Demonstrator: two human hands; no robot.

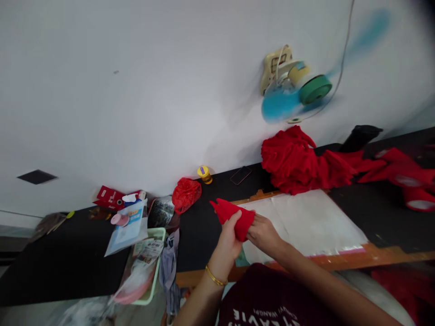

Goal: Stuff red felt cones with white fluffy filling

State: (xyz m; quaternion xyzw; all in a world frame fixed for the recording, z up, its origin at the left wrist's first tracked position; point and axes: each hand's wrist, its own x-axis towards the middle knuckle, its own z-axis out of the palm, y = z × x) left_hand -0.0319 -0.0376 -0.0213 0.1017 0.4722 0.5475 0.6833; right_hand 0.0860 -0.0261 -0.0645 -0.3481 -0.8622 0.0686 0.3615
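Maroon shirt [272, 299], bottom edge of view: white block lettering, upside down and cut off, not legible as words.
Red packet [109, 197], back edge of black table [68, 253] by wall: small white print, too blurred to read.
Printed paper [149, 251] in green tray [159, 235], table's front left: dark print, unreadable.
No other text or numbers legible.

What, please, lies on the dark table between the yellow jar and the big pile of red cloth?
In the head view, a dark phone lies flat between the yellow jar and the red cloth pile.
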